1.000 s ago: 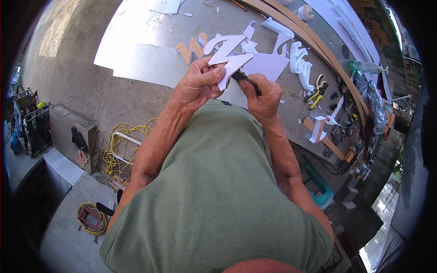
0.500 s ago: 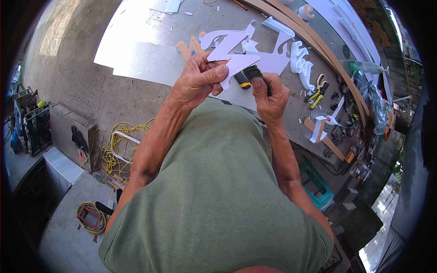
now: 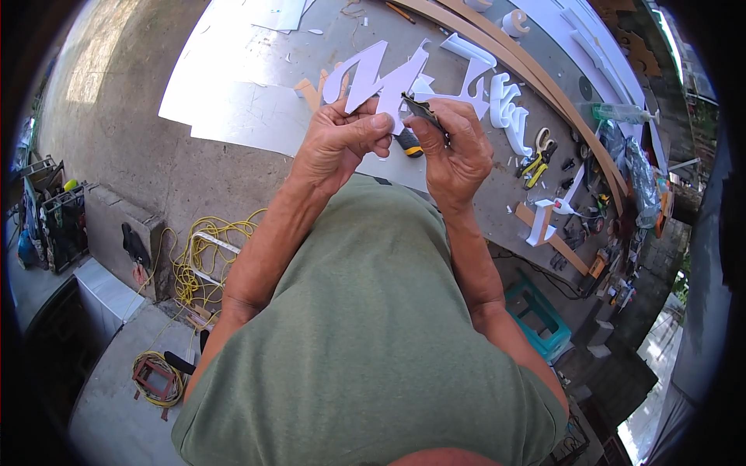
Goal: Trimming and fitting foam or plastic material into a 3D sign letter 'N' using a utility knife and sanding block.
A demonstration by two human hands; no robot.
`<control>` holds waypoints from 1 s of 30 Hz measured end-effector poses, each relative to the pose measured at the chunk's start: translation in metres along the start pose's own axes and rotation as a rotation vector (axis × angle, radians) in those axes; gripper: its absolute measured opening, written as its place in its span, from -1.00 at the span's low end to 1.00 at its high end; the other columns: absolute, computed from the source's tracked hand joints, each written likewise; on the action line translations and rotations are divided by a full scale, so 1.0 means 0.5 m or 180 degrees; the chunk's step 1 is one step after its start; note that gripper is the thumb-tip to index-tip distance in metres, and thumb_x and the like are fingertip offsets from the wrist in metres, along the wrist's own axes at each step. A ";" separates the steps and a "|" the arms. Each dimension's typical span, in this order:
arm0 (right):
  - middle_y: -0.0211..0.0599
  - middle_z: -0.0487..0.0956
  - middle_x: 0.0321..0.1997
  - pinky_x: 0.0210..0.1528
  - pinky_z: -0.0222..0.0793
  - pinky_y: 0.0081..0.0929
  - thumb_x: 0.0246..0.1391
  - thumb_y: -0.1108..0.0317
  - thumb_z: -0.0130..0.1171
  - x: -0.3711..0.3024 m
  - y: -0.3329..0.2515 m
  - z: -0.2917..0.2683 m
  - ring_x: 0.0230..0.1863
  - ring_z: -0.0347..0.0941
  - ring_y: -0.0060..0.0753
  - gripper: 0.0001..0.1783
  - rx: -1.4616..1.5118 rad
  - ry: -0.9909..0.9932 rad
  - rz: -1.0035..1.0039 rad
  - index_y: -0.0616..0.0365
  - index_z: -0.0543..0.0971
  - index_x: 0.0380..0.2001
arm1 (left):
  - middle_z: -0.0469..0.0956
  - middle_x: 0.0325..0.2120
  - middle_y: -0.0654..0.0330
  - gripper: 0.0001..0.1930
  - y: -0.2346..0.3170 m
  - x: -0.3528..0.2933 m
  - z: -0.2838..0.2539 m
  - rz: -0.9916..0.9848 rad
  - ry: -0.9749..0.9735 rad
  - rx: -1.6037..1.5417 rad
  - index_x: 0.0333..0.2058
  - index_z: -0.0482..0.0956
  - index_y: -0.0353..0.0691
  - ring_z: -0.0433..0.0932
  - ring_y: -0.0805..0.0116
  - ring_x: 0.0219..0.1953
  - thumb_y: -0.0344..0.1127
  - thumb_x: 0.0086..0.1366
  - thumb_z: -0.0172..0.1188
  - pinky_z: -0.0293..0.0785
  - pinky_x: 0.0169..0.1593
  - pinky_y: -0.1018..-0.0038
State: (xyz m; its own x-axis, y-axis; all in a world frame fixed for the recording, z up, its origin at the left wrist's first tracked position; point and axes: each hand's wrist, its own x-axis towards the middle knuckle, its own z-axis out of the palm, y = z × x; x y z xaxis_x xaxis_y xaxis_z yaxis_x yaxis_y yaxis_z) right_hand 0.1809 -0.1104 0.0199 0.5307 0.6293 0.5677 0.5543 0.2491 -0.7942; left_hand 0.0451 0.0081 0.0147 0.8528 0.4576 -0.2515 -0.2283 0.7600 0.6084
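Note:
My left hand (image 3: 334, 147) pinches a white, letter-shaped cutout (image 3: 398, 82) by its lower edge, thumb on top, and holds it up above the table's near edge. In my right hand (image 3: 460, 155) is a folded piece of dark sandpaper (image 3: 424, 113), gripped between thumb and fingers beside the cutout's right leg. Whether the sandpaper touches that leg I cannot tell. A black-and-yellow tool (image 3: 409, 144) lies just below, partly hidden by the cutout and fingers. Another white cutout (image 3: 471, 93) rests on the table behind my right hand.
White raised lettering (image 3: 510, 113), yellow-handled pliers (image 3: 540, 159) and a white piece on a brown strip (image 3: 540, 224) lie to the right on the grey table (image 3: 311, 54). Long brown strips (image 3: 536, 81) curve along the far right. A green stool (image 3: 540, 314) and yellow cord (image 3: 186, 260) are on the floor.
The cutout has turned in my left hand, its strokes now pointing more upward. My right hand has tilted the sandpaper and shifted it slightly up along the cutout's right side.

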 end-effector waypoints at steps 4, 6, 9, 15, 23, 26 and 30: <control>-0.23 0.65 -0.24 -0.38 0.49 -0.53 0.07 0.48 0.36 0.007 -0.014 -0.003 -0.29 0.59 -0.42 -0.77 0.0936 -0.0101 0.1199 0.21 0.62 -0.17 | 0.62 -0.45 0.15 -0.81 -0.003 0.002 0.001 -0.0206 0.0082 -0.0099 -0.20 0.62 -0.33 0.59 0.39 -0.52 -0.44 0.21 0.34 0.57 -0.39 0.49; -0.23 0.65 -0.24 -0.37 0.50 -0.51 0.06 0.50 0.35 0.003 -0.005 0.000 -0.28 0.60 -0.40 -0.76 0.0244 -0.0036 0.0670 0.20 0.64 -0.16 | 0.63 -0.45 0.14 -0.81 -0.006 0.005 -0.002 -0.0151 0.0102 -0.0119 -0.22 0.62 -0.34 0.61 0.37 -0.52 -0.43 0.20 0.35 0.59 -0.41 0.48; -0.22 0.65 -0.23 -0.35 0.52 -0.49 0.04 0.56 0.33 0.005 -0.009 0.011 -0.28 0.60 -0.35 -0.69 -0.0572 -0.0055 -0.0210 0.18 0.65 -0.09 | 0.62 -0.44 0.15 -0.81 -0.010 0.008 0.001 -0.0055 0.0170 -0.0134 -0.22 0.61 -0.34 0.60 0.38 -0.52 -0.43 0.20 0.34 0.57 -0.42 0.50; -0.24 0.64 -0.16 -0.34 0.55 -0.51 0.04 0.64 0.28 -0.022 -0.014 0.017 -0.28 0.60 -0.41 -0.60 -0.0016 -0.0573 0.0230 0.20 0.64 0.00 | 0.60 -0.46 0.18 -0.81 -0.014 0.011 -0.023 0.0089 0.0252 -0.0150 -0.21 0.59 -0.32 0.55 0.42 -0.54 -0.44 0.21 0.33 0.52 -0.46 0.52; -0.17 0.62 -0.38 -0.50 0.53 -0.56 0.31 0.37 0.13 0.002 -0.005 -0.015 -0.49 0.60 -0.44 -0.79 0.1297 -0.0124 0.1612 0.31 0.49 -0.11 | 0.64 -0.44 0.14 -0.80 -0.007 0.013 0.006 0.0302 0.0171 0.0039 -0.22 0.60 -0.31 0.57 0.40 -0.54 -0.48 0.18 0.38 0.56 -0.44 0.49; -0.20 0.58 -0.46 -0.64 0.49 -0.53 0.35 0.25 0.09 0.027 -0.024 -0.037 -0.60 0.56 -0.42 -0.73 0.2508 -0.0068 0.2656 0.28 0.41 -0.16 | 0.66 -0.40 0.11 -0.79 -0.007 0.012 0.004 0.0910 0.0373 0.0463 -0.24 0.62 -0.32 0.61 0.39 -0.49 -0.51 0.15 0.41 0.60 -0.38 0.47; -0.21 0.55 -0.53 -0.77 0.40 -0.50 0.36 0.24 0.08 0.016 -0.067 -0.018 -0.74 0.48 -0.41 -0.72 0.2744 -0.0172 0.3052 0.27 0.37 -0.14 | 0.68 -0.37 0.09 -0.75 -0.003 0.003 0.016 0.1144 0.0488 0.1243 -0.19 0.62 -0.35 0.67 0.35 -0.35 -0.54 0.14 0.41 0.67 -0.24 0.41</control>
State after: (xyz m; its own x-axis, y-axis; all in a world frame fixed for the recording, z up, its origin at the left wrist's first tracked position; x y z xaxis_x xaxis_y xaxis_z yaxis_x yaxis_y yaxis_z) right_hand 0.1720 -0.1203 0.0530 0.4466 0.8440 -0.2970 -0.6327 0.0632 -0.7718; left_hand 0.0506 0.0040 0.0192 0.6684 0.7409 -0.0653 -0.2765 0.3291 0.9029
